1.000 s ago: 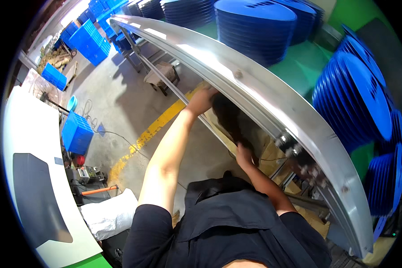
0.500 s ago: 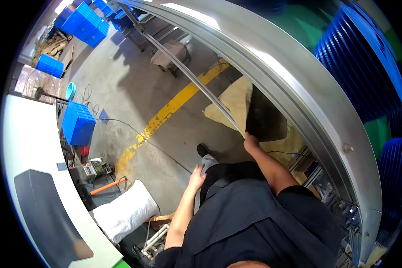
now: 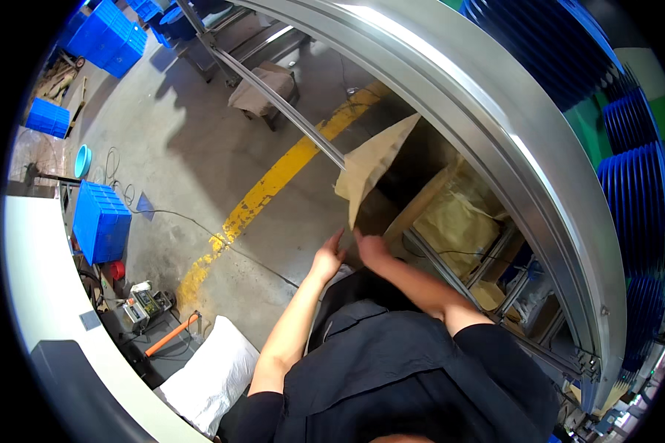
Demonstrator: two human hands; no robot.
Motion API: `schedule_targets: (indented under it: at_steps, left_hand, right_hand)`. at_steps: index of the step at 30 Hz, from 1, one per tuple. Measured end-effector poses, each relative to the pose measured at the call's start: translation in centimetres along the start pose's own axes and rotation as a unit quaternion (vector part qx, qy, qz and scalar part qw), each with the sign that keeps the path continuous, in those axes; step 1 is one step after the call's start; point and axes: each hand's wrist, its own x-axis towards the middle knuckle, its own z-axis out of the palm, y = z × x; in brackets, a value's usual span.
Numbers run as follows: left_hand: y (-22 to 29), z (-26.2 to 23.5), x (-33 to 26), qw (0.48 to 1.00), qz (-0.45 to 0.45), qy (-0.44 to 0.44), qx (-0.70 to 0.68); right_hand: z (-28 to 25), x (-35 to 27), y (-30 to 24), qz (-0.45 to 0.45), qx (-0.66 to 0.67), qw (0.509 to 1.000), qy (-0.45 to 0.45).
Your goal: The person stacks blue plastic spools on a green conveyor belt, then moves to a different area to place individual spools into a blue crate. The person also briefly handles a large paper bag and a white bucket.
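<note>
A stiff tan sheet [image 3: 380,151], cardboard-like and folded, slants below the metal frame and tapers to a corner near my hands. My right hand [image 3: 375,251] is closed at that lower corner, its fingertips pinching the edge. Just left of it, my left hand [image 3: 328,260] reaches up with fingers stretched out and nothing in them, close to the same corner. Behind the sheet is a dark hollow with a tan rim, and beside it lies crumpled yellowish sheeting [image 3: 458,221]. Whether the sheet is joined to that rim, I cannot tell.
A broad metal frame [image 3: 495,125] curves along my right, with a thin rail [image 3: 288,111] beneath it. Stacked blue ribbed discs [image 3: 632,207] stand beyond. Leftward are a blue crate [image 3: 102,221], a white sack [image 3: 214,376], an orange-handled tool [image 3: 171,336] and a cable on the floor.
My right hand has drawn the tan sheet's corner left and toward me, folding the sheet over. The left hand has risen close to it. More of the yellowish sheeting shows.
</note>
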Motion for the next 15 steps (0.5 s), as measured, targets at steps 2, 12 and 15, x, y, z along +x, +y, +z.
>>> schedule_targets:
  at_steps: [2, 12, 15]
  left_hand:
    - [-0.1, 0.8, 2.1, 0.992, 0.106, 0.045, -0.050]
    - [-3.5, -0.4, 1.2, 0.996, 0.029, -0.025, 0.076]
    - [-4.8, -1.1, -0.1, 0.996, 0.012, -0.007, 0.083]
  right_hand:
    - [4.5, 0.7, -0.6, -0.024, 0.050, 0.998, 0.035]
    - [0.5, 5.4, 0.8, 0.120, 0.258, 0.959, -0.016]
    - [0.6, 7.4, 3.8, 0.095, 0.228, 0.969, 0.024]
